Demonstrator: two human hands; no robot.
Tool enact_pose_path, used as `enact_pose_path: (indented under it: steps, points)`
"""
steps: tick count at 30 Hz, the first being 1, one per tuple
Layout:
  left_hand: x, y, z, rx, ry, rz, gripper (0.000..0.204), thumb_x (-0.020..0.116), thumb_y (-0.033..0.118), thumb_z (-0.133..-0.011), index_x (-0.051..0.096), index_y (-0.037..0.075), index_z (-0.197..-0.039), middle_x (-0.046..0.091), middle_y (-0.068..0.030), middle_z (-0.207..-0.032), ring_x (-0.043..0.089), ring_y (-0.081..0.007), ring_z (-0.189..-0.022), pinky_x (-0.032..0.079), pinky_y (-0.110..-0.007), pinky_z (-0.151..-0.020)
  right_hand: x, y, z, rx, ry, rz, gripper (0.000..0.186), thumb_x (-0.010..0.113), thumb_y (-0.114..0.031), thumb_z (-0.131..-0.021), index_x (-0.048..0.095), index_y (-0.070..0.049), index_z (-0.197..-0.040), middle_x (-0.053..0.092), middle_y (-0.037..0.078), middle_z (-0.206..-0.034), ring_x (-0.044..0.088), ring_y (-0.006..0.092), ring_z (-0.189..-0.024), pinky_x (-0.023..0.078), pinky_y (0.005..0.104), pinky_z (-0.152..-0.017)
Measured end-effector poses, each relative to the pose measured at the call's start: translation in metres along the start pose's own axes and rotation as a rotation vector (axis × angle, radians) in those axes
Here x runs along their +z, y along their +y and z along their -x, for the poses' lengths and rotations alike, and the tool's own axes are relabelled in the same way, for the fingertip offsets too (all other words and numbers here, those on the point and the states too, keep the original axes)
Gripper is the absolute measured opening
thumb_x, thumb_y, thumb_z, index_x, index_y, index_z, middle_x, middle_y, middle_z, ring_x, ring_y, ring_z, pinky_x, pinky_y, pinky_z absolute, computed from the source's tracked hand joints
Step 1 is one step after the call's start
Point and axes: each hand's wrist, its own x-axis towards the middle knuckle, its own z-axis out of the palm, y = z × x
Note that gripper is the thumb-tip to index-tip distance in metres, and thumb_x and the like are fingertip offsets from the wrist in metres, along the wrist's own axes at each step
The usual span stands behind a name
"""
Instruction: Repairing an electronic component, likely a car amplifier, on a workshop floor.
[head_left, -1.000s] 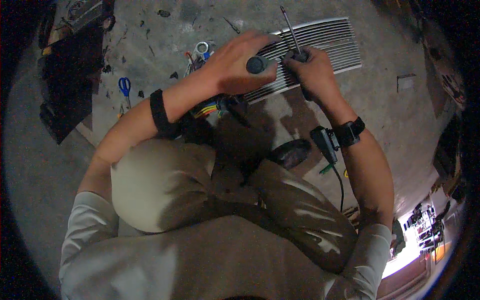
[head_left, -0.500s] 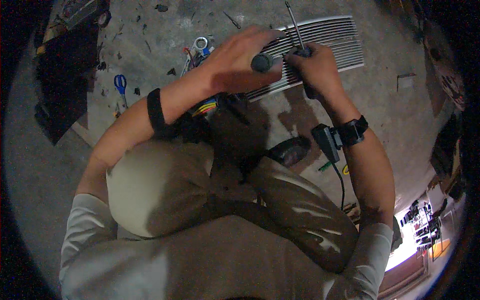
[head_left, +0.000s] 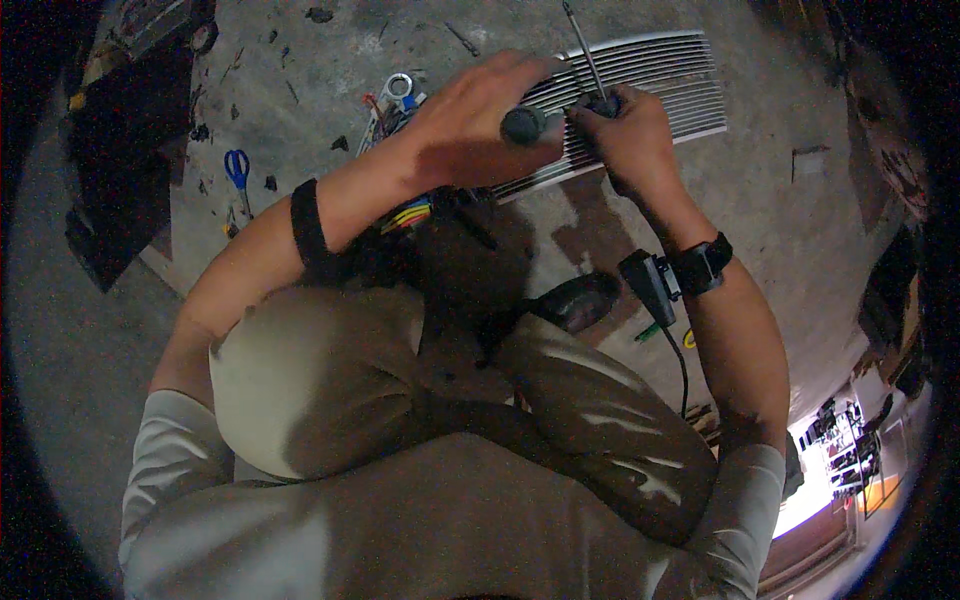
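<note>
— Changes, left side?
— My left hand [head_left: 480, 125] has slid a little further over the white slatted grille [head_left: 660, 75], the dark knob [head_left: 523, 124] now closer to my right hand [head_left: 625, 140].
— Right side?
— The screwdriver [head_left: 588, 62] shaft stands slightly steeper, and my view has tipped a little.

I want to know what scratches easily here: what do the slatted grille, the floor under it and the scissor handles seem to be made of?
The slatted grille looks like white-painted metal or plastic: thin, even, faintly glossy slats; which one is unclear. The floor looks like bare concrete: grey, matt, mottled, stained. The scissors have blue handles, probably moulded plastic by their smooth, uniform colour.
</note>
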Motion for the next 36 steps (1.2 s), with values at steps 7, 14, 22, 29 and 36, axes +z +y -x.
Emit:
enact_pose_path:
  steps: [7,14,22,29,36]
  points:
    - [-0.002,0.002,-0.004,0.004,0.026,0.006,0.06,0.075,0.033,-0.077,0.058,-0.001,-0.124,0.063,-0.023,-0.119,0.06,-0.0396,-0.113,0.047,-0.044,-0.102,-0.004,-0.009,0.001,-0.118,0.058,0.15,0.024,0.079,-0.017,-0.08,0.071,0.003,-0.089,0.071,0.012,-0.074,0.066,0.0165,-0.064,0.051,0.0334,-0.059]
    - [-0.001,-0.001,-0.005,-0.016,-0.021,0.048,0.06,0.075,0.034,-0.078,0.058,-0.001,-0.125,0.063,-0.0237,-0.12,0.06,-0.0396,-0.114,0.047,-0.045,-0.101,-0.007,-0.017,0.001,-0.081,0.038,0.178,0.03,0.08,-0.021,-0.078,0.071,0.004,-0.092,0.071,0.017,-0.077,0.069,0.0214,-0.067,0.053,0.0359,-0.063]
    - [0.004,-0.01,0.002,-0.062,-0.036,0.026,0.063,0.076,0.035,-0.076,0.058,-0.001,-0.125,0.063,-0.0245,-0.119,0.059,-0.0411,-0.114,0.047,-0.046,-0.101,-0.024,-0.006,0.011,0.031,-0.016,0.052,0.04,0.081,-0.034,-0.074,0.073,-0.002,-0.097,0.072,0.018,-0.095,0.069,0.0351,-0.089,0.054,0.0425,-0.083]
    - [0.005,-0.003,0.004,0.046,0.078,-0.069,0.064,0.076,0.034,-0.075,0.057,-0.001,-0.125,0.062,-0.0248,-0.121,0.059,-0.0413,-0.115,0.047,-0.046,-0.102,-0.095,-0.019,0.058,-0.051,-0.208,0.028,0.045,0.075,-0.014,-0.077,0.063,0.0,-0.118,0.071,0.018,-0.103,0.068,0.0332,-0.097,0.054,0.0384,-0.088]
    - [0.001,0.001,0.006,-0.016,0.06,-0.074,0.064,0.074,0.034,-0.076,0.056,-0.002,-0.126,0.061,-0.0265,-0.122,0.058,-0.0426,-0.117,0.046,-0.047,-0.104,-0.129,-0.069,0.086,-0.032,-0.217,0.24,0.049,0.067,0.0,-0.075,0.058,-0.002,-0.123,0.069,0.02,-0.103,0.067,0.0388,-0.095,0.054,0.0426,-0.084]
